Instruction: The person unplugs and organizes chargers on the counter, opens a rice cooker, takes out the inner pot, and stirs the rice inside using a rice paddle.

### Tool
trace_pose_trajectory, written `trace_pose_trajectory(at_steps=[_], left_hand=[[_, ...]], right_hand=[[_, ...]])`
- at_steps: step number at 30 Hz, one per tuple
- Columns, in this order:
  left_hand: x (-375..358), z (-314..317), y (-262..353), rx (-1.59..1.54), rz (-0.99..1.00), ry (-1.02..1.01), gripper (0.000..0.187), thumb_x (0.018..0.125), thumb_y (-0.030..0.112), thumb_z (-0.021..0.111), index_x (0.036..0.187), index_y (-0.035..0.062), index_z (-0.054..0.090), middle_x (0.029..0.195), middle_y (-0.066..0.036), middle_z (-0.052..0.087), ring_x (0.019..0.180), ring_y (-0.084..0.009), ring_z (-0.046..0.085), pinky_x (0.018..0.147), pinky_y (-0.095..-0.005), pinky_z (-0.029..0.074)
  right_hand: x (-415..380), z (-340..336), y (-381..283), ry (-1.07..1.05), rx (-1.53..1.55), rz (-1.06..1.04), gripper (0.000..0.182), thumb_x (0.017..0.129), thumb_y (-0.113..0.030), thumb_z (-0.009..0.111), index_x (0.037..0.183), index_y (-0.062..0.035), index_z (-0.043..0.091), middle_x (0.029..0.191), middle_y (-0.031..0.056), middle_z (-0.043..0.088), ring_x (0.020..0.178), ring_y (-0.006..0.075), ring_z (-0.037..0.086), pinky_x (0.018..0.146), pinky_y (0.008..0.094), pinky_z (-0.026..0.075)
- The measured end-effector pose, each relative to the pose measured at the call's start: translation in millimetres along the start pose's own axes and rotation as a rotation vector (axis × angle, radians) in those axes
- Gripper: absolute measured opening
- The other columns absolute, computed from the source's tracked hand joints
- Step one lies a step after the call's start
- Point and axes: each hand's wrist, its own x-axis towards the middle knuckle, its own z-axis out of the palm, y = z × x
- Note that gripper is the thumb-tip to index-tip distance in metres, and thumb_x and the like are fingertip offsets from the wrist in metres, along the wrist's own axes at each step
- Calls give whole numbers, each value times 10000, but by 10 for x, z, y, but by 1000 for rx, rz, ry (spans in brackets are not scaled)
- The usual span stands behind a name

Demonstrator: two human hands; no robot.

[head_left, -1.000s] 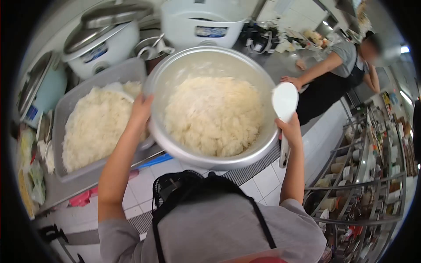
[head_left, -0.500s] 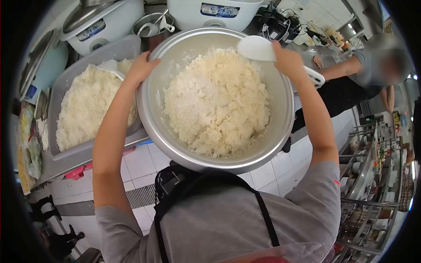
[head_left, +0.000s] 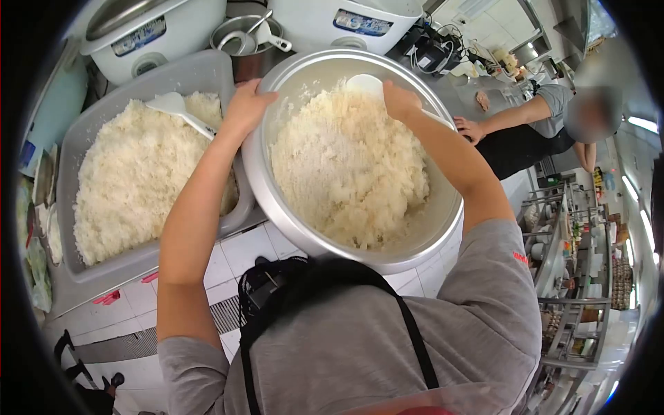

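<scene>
A large round metal pot (head_left: 257,169) full of cooked white rice (head_left: 353,166) is in front of my body. My left hand (head_left: 250,109) grips the pot's upper-left rim, thumb over the edge. Closed around a white rice paddle (head_left: 364,85), my right hand (head_left: 402,102) is over the far side of the pot. The paddle's blade is at the far edge of the rice; its tip is partly hidden. Left of the pot, a grey plastic tub (head_left: 69,207) holds more rice, with a second white rice paddle (head_left: 166,104) lying on it.
Behind the pot are white rice cookers (head_left: 297,24) and a small metal pot (head_left: 238,52) with utensils inside. A person (head_left: 532,114) leans at the counter on the right. Metal shelves (head_left: 574,304) with dishes stand at the far right.
My right hand has brought the paddle left and down, from above the pot's rim to the rice's far edge. My left hand keeps its hold on the rim. The view has shifted slightly.
</scene>
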Motion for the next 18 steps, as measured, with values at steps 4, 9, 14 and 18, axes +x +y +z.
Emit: trace_pose_trajectory(at_steps=[4, 9, 14, 18], left_hand=[[-88, 6, 102, 107, 18, 83, 495, 728, 256, 593, 1128, -26, 518, 1025, -205, 596, 954, -292, 580, 821, -341, 427], [-32, 17, 54, 54, -15, 53, 495, 729, 260, 583, 1130, -21, 515, 1030, -198, 595, 954, -301, 576, 815, -353, 431], [-85, 18, 145, 74, -28, 79, 501, 736, 266, 579, 1139, -24, 509, 1058, -197, 584, 974, -303, 568, 822, -356, 431], [33, 64, -75, 35, -24, 53, 511, 738, 269, 586, 1144, -31, 505, 1076, -200, 576, 995, -301, 561, 839, -354, 429]], right_hand=[[-202, -330, -224, -427, 312, 277, 392, 707, -42, 538, 1061, 32, 387, 781, 186, 613, 620, 299, 629, 550, 392, 496], [-395, -67, -355, -365, 374, 399, 399, 683, -7, 528, 1048, 92, 399, 861, 241, 605, 698, 325, 638, 600, 402, 501], [-723, -287, -507, -408, 316, 340, 391, 717, -40, 505, 1075, 51, 374, 885, 242, 596, 816, 356, 615, 651, 425, 495], [-1092, -576, -749, -439, 97, 76, 378, 757, -36, 472, 1114, -2, 351, 875, 232, 596, 813, 361, 611, 657, 417, 497]])
